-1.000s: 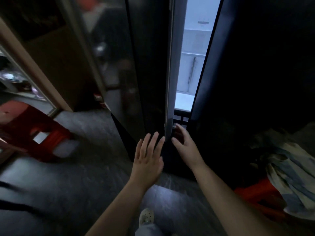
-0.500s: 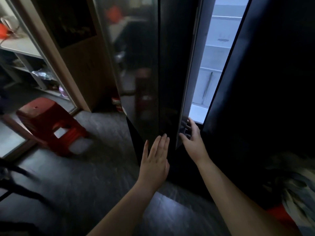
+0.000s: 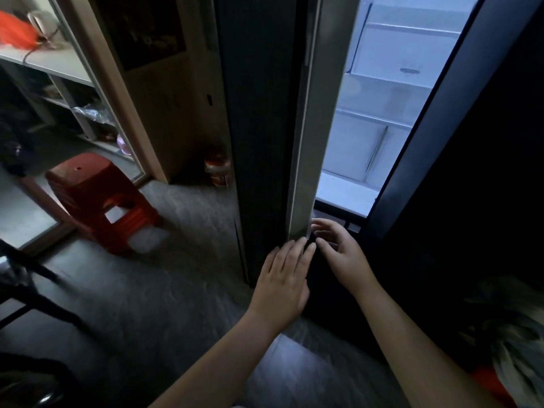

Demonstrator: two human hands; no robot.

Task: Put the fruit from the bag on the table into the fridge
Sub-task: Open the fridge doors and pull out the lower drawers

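Note:
A tall dark fridge stands in front of me. Its left door (image 3: 265,113) is swung partly outward and its right door (image 3: 459,142) is dark at the right. Between them the lit white interior (image 3: 379,113) shows shelves and drawers. My left hand (image 3: 284,278) lies flat, fingers together, against the bottom corner of the left door. My right hand (image 3: 341,254) reaches into the gap at that door's lower edge, fingers loosely curled and holding nothing. No fruit or bag is in view.
A stack of red plastic stools (image 3: 100,201) stands on the dark floor at the left. Behind it are a wooden cabinet (image 3: 164,98) and a shelf unit (image 3: 59,72). A striped cloth (image 3: 512,343) lies at the lower right. Black chair legs (image 3: 35,290) cross the far left.
The left fridge door has swung wider, showing more of the lit interior. Both hands have stayed at its bottom edge while my view shifted closer and to the left.

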